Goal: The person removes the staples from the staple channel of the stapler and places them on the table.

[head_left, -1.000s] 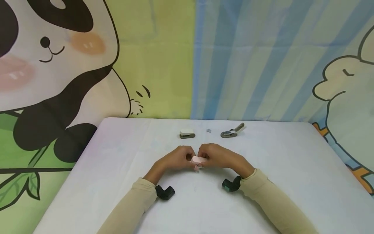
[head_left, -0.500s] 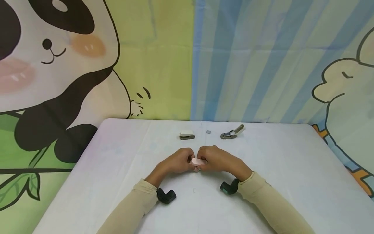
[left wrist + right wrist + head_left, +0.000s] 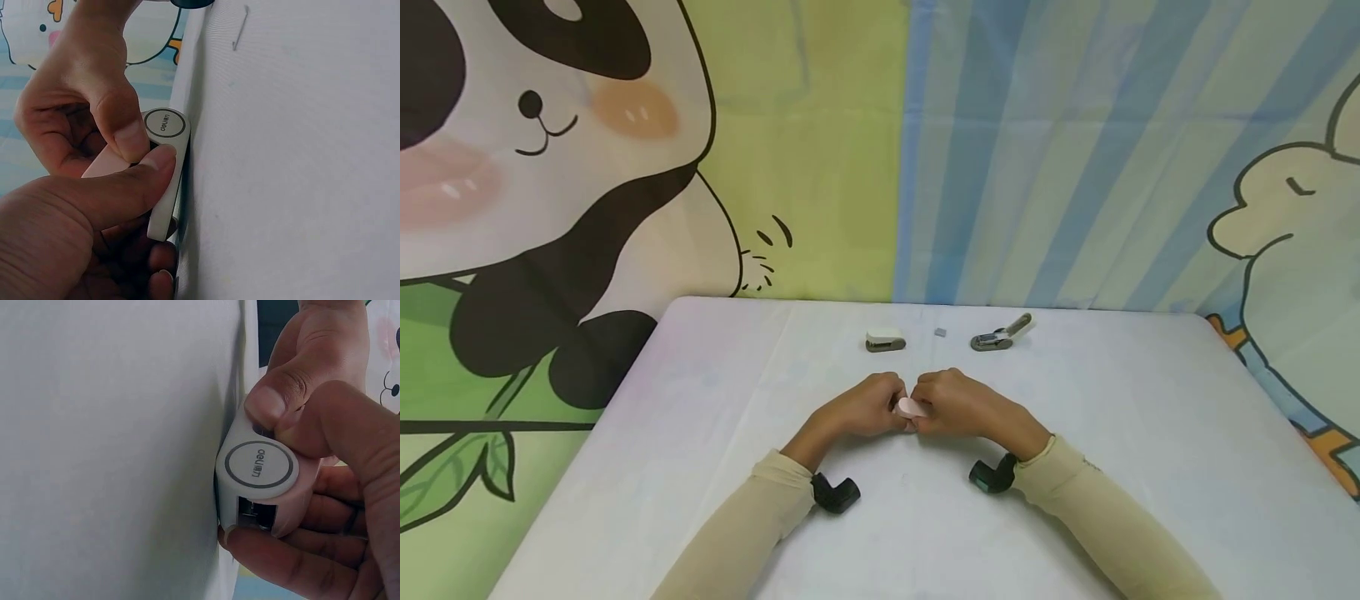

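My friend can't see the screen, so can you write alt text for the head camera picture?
A person's left hand and right hand grip a pale pink stapler at a white table. Beyond them sit a white-topped stapler, a tiny grey piece and an opened stapler, with a cartoon panda pictured behind.

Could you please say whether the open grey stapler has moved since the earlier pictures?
No; in the head view, the open stapler keeps its place against the table's far edge.

Beige sleeves (image 3: 737,533) — black wrist cameras (image 3: 835,499)
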`<move>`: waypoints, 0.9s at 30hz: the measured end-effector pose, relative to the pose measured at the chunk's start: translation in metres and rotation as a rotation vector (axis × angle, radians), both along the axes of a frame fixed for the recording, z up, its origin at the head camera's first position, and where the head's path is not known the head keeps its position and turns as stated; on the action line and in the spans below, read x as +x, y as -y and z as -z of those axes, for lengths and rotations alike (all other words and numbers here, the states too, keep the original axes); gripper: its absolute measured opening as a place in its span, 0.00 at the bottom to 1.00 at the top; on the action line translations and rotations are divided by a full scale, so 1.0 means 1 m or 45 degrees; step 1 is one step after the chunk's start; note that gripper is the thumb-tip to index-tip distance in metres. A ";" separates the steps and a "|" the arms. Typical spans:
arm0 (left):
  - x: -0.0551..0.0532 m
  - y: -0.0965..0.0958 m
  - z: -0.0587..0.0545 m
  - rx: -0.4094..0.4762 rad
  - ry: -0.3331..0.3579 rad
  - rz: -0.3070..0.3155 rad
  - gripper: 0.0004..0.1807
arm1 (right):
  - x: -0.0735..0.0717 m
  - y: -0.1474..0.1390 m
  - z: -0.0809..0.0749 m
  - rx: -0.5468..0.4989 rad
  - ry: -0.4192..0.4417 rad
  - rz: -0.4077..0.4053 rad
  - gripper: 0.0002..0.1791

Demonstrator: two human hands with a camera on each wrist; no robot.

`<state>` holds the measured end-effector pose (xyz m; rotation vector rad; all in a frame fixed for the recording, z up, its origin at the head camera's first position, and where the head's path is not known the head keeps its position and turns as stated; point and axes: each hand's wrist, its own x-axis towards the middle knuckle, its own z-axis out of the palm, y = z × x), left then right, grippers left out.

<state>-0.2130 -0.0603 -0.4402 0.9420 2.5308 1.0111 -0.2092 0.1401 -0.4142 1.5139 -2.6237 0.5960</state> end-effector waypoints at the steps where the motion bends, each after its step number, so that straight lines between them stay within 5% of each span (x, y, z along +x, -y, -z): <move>1: 0.000 -0.001 0.000 0.005 0.005 -0.001 0.15 | -0.001 0.000 0.000 -0.009 -0.008 -0.005 0.06; 6: -0.001 -0.003 0.000 0.010 0.046 -0.012 0.15 | -0.004 -0.003 0.002 -0.028 0.018 -0.010 0.06; 14: 0.002 -0.001 -0.002 -0.040 0.093 -0.026 0.15 | -0.006 -0.009 -0.005 -0.041 0.292 0.069 0.06; 27: 0.004 -0.003 -0.005 -0.043 0.091 -0.035 0.13 | -0.004 -0.015 -0.024 0.075 0.393 0.068 0.10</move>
